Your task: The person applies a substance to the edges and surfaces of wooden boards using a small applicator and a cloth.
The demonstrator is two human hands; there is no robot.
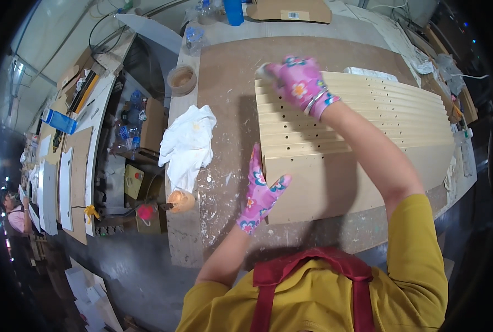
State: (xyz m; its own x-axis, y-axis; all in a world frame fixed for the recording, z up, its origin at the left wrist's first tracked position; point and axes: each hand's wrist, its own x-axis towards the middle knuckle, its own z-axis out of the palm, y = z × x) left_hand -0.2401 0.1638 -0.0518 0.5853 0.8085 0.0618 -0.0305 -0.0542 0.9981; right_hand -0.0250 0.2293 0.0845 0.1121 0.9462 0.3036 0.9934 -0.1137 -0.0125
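Well left of the left fingers, a crumpled soft white cloth [188, 141] lies on the paint-flecked brown tabletop [224, 177]. The left hand [259, 196], in a pink floral glove, has straight, spread fingers beside the left edge of the smooth, pale, stepped boards with round dark holes [307, 171]. Farther out, the similarly gloved right hand [300, 86] bends its fingers around a blurred whitish wad [264, 71] at the boards' far-left corner.

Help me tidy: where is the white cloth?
In the head view, the white cloth lies at the left edge of the table, below the round tub and left of the boards.
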